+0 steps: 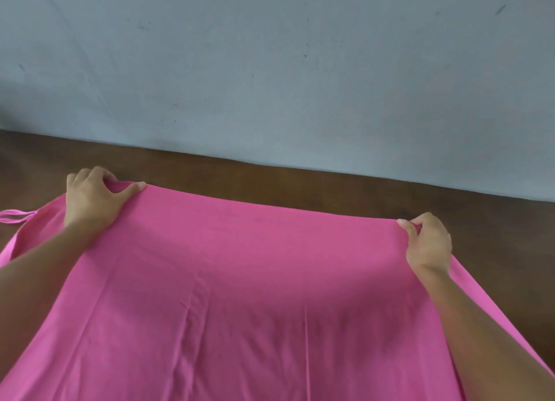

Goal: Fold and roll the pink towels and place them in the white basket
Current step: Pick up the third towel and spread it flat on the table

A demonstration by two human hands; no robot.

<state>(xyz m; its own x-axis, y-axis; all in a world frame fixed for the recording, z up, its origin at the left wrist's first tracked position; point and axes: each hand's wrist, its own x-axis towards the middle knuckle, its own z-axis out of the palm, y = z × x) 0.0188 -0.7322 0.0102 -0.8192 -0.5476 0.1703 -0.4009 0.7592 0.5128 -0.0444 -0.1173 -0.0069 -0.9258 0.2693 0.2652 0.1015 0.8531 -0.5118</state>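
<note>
A large pink towel (255,280) is stretched out over the brown table, filling the lower half of the view. My left hand (93,199) grips the towel's far left corner, thumb lying along the far edge. My right hand (428,241) pinches the far right corner, fingers curled round the cloth. The far edge runs taut between the two hands. A pink loop (16,215) of the cloth sticks out at the far left. The white basket is out of view.
The dark brown wooden table (300,187) shows as a strip beyond the towel and at the right (510,250). A grey-blue wall (270,70) rises directly behind the table's far edge.
</note>
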